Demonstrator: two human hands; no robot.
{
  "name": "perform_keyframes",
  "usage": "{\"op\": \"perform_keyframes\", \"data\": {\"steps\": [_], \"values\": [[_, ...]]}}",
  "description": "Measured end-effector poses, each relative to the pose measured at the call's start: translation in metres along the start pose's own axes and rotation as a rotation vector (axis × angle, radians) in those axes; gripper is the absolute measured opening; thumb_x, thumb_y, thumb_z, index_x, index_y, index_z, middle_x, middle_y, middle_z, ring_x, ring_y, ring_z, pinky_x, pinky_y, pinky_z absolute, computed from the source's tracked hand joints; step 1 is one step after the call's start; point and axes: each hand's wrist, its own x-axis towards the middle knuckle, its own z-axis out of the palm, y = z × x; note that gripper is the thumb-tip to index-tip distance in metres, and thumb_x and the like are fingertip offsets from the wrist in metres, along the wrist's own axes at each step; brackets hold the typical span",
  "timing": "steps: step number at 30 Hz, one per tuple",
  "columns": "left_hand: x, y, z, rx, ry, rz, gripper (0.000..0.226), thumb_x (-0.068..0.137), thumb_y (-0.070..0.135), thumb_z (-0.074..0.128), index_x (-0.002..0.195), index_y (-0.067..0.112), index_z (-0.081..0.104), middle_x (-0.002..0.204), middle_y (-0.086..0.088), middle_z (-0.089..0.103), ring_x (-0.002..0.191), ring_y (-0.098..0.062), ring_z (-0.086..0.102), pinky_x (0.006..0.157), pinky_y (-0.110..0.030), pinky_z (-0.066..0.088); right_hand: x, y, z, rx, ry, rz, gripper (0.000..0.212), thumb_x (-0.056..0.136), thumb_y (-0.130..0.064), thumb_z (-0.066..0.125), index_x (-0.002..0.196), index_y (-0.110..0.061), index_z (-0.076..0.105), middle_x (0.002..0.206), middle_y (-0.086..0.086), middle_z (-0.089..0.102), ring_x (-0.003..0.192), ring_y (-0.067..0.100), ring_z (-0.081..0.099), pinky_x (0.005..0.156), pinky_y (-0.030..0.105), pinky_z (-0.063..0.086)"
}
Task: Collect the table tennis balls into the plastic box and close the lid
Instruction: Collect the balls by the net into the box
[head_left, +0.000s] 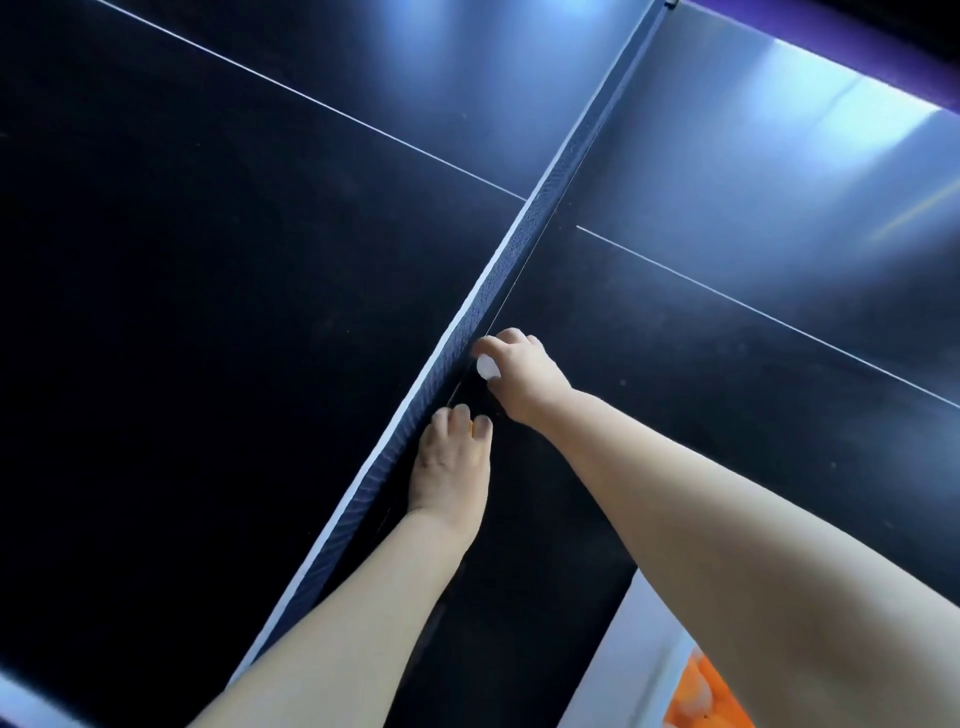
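Note:
My right hand (519, 371) reaches to the foot of the net and pinches a white table tennis ball (487, 367) between thumb and fingers. Just nearer to me, my left hand (452, 460) lies against the net with its fingers curled round an orange ball (472, 427), of which only a sliver shows. At the bottom right, partly behind my right forearm, stands the plastic box (628, 670) with several orange and white balls (698, 696) inside. Its lid is not in view.
The dark table tennis table (234, 312) fills the view, with a thin white centre line across it. The net (467, 332), white-edged on top, runs diagonally from bottom left to top right. The table's near edge shows at the bottom left corner.

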Motion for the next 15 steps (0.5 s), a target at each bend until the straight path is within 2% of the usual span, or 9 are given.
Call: {"op": "perform_keyframes", "data": {"steps": [2,5,8,9,11,13,15], "values": [[-0.007,0.001,-0.007,0.028,-0.057,0.030,0.033,0.062,0.002,0.073,0.092,0.014,0.064,0.092,-0.007,0.060,0.088,-0.025,0.059,0.073,-0.029,0.052,-0.014,0.008,-0.003,-0.059,-0.037,0.008,0.035,0.089,-0.007,0.051,0.120,-0.023,0.050,0.119,0.003,0.047,0.110,0.027,0.044,0.073,0.036,0.044],[-0.013,0.010,-0.021,0.015,-0.243,0.056,0.027,0.094,0.019,0.048,0.120,0.013,0.045,0.113,-0.008,0.049,0.102,-0.025,0.052,0.081,-0.030,0.045,-0.049,0.020,-0.027,0.060,-0.096,0.126,0.027,0.091,-0.024,0.048,0.118,-0.026,0.051,0.115,0.002,0.050,0.100,0.026,0.052,0.073,0.034,0.046],[-0.023,0.027,-0.053,-0.288,-0.284,-0.025,0.035,0.097,0.043,0.039,0.115,0.014,0.046,0.105,-0.005,0.055,0.087,-0.025,0.061,0.067,-0.032,0.044,-0.105,0.030,-0.063,0.361,0.133,0.213,0.018,0.089,-0.036,0.048,0.103,-0.028,0.058,0.094,-0.005,0.058,0.080,0.017,0.055,0.070,0.033,0.049],[-0.029,0.034,-0.063,-0.388,-0.249,-0.014,0.035,0.096,0.045,0.038,0.110,0.015,0.050,0.098,-0.002,0.057,0.082,-0.025,0.061,0.064,-0.033,0.043,-0.129,0.035,-0.074,0.456,0.245,0.224,0.015,0.087,-0.037,0.050,0.093,-0.027,0.059,0.081,-0.010,0.058,0.072,0.013,0.053,0.067,0.031,0.047],[-0.045,0.050,-0.085,-0.609,-0.154,0.056,0.037,0.094,0.051,0.036,0.102,0.019,0.053,0.088,0.004,0.057,0.075,-0.019,0.058,0.063,-0.032,0.046,-0.181,0.046,-0.092,0.616,0.463,0.222,0.020,0.084,-0.036,0.050,0.078,-0.020,0.059,0.065,-0.007,0.055,0.061,0.008,0.049,0.061,0.030,0.043],[-0.067,0.068,-0.109,-0.841,-0.111,0.140,0.041,0.090,0.057,0.035,0.101,0.024,0.056,0.087,0.009,0.058,0.075,-0.010,0.057,0.066,-0.029,0.049,-0.234,0.058,-0.101,0.687,0.588,0.202,0.026,0.081,-0.035,0.045,0.071,-0.015,0.059,0.067,0.002,0.058,0.060,0.007,0.048,0.059,0.027,0.041],[-0.091,0.085,-0.126,-0.983,-0.151,0.186,0.043,0.085,0.062,0.038,0.103,0.028,0.057,0.091,0.012,0.059,0.082,-0.008,0.058,0.069,-0.024,0.049,-0.278,0.072,-0.100,0.677,0.599,0.172,0.029,0.078,-0.035,0.043,0.070,-0.014,0.061,0.069,0.004,0.059,0.058,0.006,0.048,0.055,0.024,0.039]]}}
